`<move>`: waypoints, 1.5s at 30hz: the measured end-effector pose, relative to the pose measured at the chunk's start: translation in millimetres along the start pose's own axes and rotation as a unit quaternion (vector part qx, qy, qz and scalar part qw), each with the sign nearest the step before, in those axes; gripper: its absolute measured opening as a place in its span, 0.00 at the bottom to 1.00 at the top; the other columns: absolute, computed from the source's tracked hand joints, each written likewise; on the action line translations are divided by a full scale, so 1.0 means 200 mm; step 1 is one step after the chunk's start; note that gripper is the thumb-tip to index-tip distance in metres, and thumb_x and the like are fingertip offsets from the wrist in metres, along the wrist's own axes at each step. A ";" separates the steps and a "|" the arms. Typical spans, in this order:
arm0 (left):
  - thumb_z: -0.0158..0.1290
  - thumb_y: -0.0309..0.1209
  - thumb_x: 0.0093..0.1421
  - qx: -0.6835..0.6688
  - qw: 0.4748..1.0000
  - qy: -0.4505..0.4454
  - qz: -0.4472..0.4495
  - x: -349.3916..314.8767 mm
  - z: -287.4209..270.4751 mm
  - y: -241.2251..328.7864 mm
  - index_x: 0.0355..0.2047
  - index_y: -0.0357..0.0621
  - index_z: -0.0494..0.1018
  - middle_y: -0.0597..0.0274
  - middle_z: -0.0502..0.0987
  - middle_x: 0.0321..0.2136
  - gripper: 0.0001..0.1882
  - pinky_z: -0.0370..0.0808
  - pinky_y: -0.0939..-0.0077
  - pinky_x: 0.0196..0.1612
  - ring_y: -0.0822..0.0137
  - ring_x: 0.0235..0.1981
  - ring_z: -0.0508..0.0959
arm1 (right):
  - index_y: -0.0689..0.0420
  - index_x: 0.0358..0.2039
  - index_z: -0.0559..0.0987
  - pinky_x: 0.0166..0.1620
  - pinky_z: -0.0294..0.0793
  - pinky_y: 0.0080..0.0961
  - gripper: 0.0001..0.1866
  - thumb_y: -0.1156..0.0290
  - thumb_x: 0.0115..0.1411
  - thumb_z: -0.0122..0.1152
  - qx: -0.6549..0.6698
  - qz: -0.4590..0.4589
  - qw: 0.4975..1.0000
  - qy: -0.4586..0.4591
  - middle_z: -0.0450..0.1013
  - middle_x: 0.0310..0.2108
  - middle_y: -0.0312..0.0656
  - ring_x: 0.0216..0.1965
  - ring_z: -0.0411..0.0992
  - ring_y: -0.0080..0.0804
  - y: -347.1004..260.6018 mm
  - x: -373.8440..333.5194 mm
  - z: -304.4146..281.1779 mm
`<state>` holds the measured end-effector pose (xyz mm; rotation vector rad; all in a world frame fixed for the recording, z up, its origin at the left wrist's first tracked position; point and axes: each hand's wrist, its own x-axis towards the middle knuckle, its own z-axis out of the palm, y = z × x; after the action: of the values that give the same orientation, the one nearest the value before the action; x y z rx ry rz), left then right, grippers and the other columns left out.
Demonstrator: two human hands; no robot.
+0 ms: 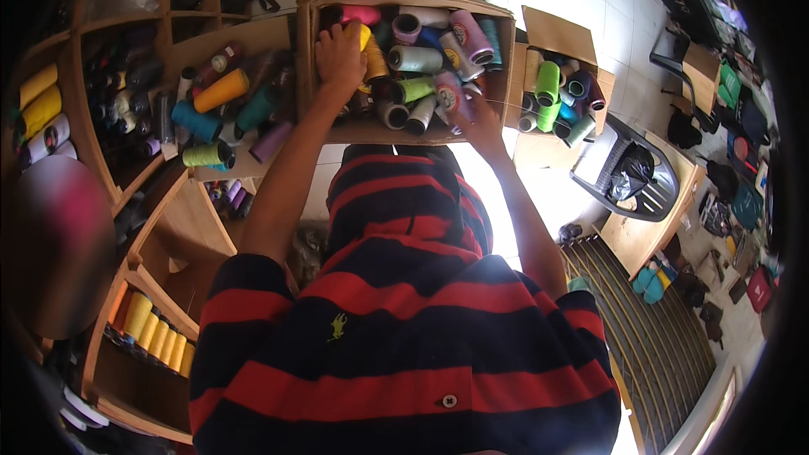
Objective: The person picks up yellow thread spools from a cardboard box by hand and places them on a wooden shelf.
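A cardboard box [308,84] full of thread spools stands in front of me, its spools lying at many angles. At its left side my left hand [340,57] is closed around a yellow thread spool [365,37], mostly hidden by the fingers. My right hand [479,124] reaches in at the near right corner, its fingers bent against a lilac thread spool [451,94]. Between the hands lie a lime green spool [415,88], a pale grey-green spool [415,59] and a white spool [420,115]. A pink spool [361,13] lies at the far left.
On the left, another open box [253,44] holds orange, blue and green spools, beside wooden shelves [77,76] with more spools. To the right stand a smaller box [581,67] of spools, a dark plastic chair [628,168] and a metal grille [645,337].
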<state>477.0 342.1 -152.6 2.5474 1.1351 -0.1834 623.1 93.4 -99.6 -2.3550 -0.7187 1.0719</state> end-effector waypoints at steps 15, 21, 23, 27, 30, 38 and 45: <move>0.56 0.32 0.57 -0.237 0.929 -0.078 0.274 -0.13 0.03 0.08 0.43 0.47 0.75 0.55 0.72 0.44 0.13 0.70 0.60 0.50 0.51 0.48 0.72 | 0.63 0.52 0.71 0.48 0.73 0.39 0.24 0.68 0.56 0.61 0.209 -0.077 0.951 -0.213 0.74 0.44 0.55 0.46 0.75 0.46 -0.24 0.04 0.32; 0.63 0.44 0.50 -0.075 0.961 -0.110 0.241 -0.16 0.07 0.24 0.45 0.49 0.75 0.48 0.67 0.49 0.23 0.70 0.58 0.48 0.50 0.49 0.71 | 0.61 0.47 0.72 0.43 0.70 0.46 0.25 0.62 0.52 0.66 -0.217 -0.118 0.901 0.357 0.67 0.41 0.53 0.41 0.68 0.55 -0.14 0.31 -0.07; 0.64 0.46 0.49 -0.029 0.963 -0.070 0.260 -0.19 0.10 0.25 0.44 0.49 0.75 0.50 0.68 0.48 0.25 0.71 0.59 0.46 0.53 0.48 0.72 | 0.61 0.44 0.72 0.46 0.69 0.47 0.26 0.58 0.50 0.68 -0.262 -0.091 0.906 0.318 0.67 0.41 0.53 0.42 0.69 0.56 -0.09 0.40 -0.07; 0.64 0.48 0.49 -0.106 0.968 -0.097 0.208 -0.18 0.09 0.21 0.44 0.51 0.76 0.54 0.74 0.40 0.25 0.73 0.63 0.40 0.58 0.42 0.76 | 0.61 0.43 0.72 0.44 0.72 0.46 0.30 0.53 0.47 0.70 -0.173 -0.081 0.939 0.285 0.68 0.40 0.53 0.41 0.71 0.56 -0.09 0.44 -0.03; 0.62 0.46 0.53 -0.517 0.823 -0.204 -0.115 -0.15 0.06 0.14 0.50 0.43 0.71 0.57 0.77 0.42 0.28 0.74 0.66 0.38 0.62 0.42 0.78 | 0.64 0.38 0.72 0.44 0.73 0.45 0.26 0.57 0.48 0.69 0.051 -0.085 0.972 0.214 0.69 0.40 0.53 0.40 0.72 0.56 -0.20 0.30 0.05; 0.61 0.48 0.53 -0.235 0.962 0.039 -0.138 -0.13 -0.10 0.22 0.57 0.39 0.64 0.42 0.75 0.47 0.37 0.74 0.59 0.48 0.45 0.46 0.77 | 0.62 0.46 0.74 0.53 0.67 0.45 0.23 0.59 0.56 0.64 -0.089 -0.202 0.968 0.122 0.67 0.49 0.55 0.54 0.64 0.56 -0.16 0.32 -0.02; 0.61 0.48 0.52 0.101 0.990 0.082 -0.055 0.02 -0.11 0.20 0.54 0.45 0.68 0.46 0.72 0.46 0.33 0.68 0.52 0.52 0.43 0.50 0.71 | 0.60 0.56 0.66 0.58 0.61 0.47 0.33 0.60 0.53 0.64 -0.349 -0.059 0.928 0.119 0.61 0.55 0.62 0.59 0.57 0.59 -0.08 0.61 -0.07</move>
<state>508.6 328.9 -123.2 2.7184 1.3860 -0.1228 697.9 179.6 -148.6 -2.8982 -1.2885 0.4954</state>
